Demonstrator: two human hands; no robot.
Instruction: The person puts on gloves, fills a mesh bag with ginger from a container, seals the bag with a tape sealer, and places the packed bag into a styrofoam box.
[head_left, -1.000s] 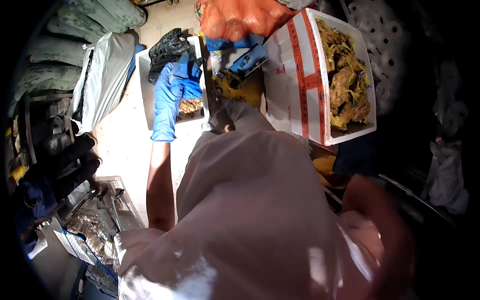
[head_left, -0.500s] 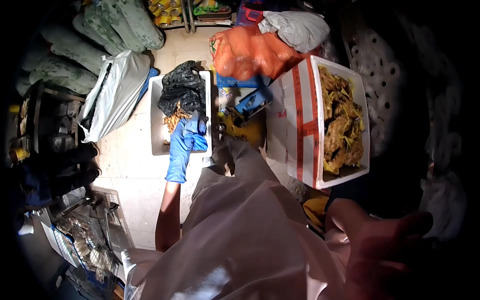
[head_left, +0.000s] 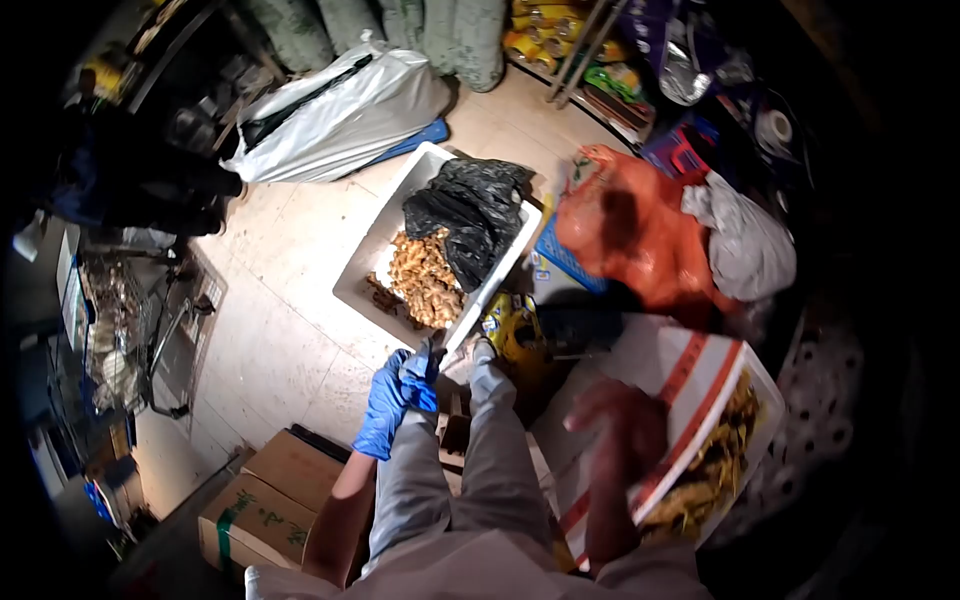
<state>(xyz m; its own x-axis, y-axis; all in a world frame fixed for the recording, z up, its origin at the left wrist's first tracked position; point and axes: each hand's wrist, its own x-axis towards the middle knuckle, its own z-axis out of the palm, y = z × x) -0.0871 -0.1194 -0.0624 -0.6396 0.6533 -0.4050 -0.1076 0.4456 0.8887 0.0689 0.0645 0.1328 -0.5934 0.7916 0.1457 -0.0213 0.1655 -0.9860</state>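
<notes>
1. The left hand (head_left: pixel 405 392), in a blue glove, is beside the near corner of the white foam box (head_left: pixel 388 228), just in front of the person's legs (head_left: pixel 412 485). Its fingers look bent inward and bunched together; a dark patch shows at their tips, and I cannot tell whether they pinch something or touch the rim.
2. The right hand (head_left: pixel 622 412) is bare, in shadow and blurred. It looks loosely spread, with a gap between thumb and fingers, and it is over the side of the taped box (head_left: pixel 650 350); whether it touches that side I cannot tell.
3. The ginger (head_left: pixel 425 280) lies in a heap inside the white foam box, toward the near end, and the floor of that box shows beside it.
4. A crumpled black bag (head_left: pixel 465 205) covers the far part of the same box, lapping against the heap and hanging over the rim.
5. The foam box sits on the tiled floor (head_left: pixel 290 250), between a white wrapped bundle (head_left: pixel 340 105) and a yellow bag (head_left: pixel 515 335).
6. Beyond the yellow bag slumps an orange sack (head_left: pixel 650 245), with a grey bag (head_left: pixel 745 240) against it.
</notes>
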